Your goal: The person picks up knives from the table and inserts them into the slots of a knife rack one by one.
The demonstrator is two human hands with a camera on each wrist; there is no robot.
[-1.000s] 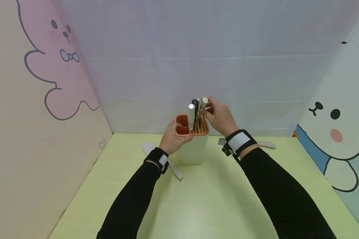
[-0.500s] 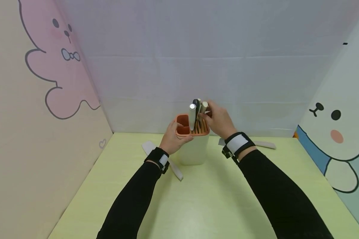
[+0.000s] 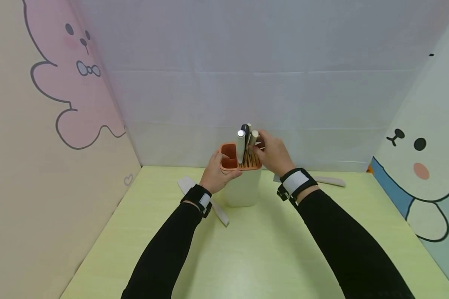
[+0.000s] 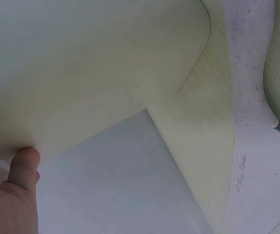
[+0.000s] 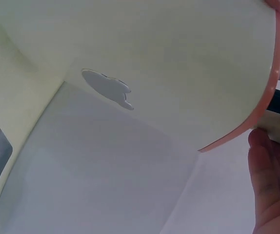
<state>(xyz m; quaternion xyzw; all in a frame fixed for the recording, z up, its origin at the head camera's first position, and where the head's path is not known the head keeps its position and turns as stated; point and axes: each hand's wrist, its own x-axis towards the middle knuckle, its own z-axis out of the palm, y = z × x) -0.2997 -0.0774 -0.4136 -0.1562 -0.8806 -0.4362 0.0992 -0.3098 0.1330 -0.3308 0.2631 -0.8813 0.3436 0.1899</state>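
A cream knife holder [image 3: 241, 189] with an orange slotted top stands upright on the table. My left hand [image 3: 215, 173] grips its left rim, with the thumb [image 4: 24, 168] against the wall in the left wrist view. My right hand [image 3: 273, 153] pinches the cream handle of a knife [image 3: 253, 137] that stands in the slotted side; its blade is mostly hidden in the holder. Beside it stand a white-handled knife [image 3: 240, 146] and a black handle [image 3: 245, 129]. In the right wrist view, my fingers [image 5: 262, 161] touch the cream handle [image 5: 274, 127] just above the orange rim.
A pale knife [image 3: 220, 214] lies on the table [image 3: 247, 257] left of the holder, partly under my left wrist. Another knife [image 3: 331, 181] lies at the right behind my right wrist. A wall [image 3: 269, 91] rises close behind the holder.
My right hand has moved down with the cream-handled knife, so its handle now stands lower in the slots. My left hand has kept its grip on the holder.
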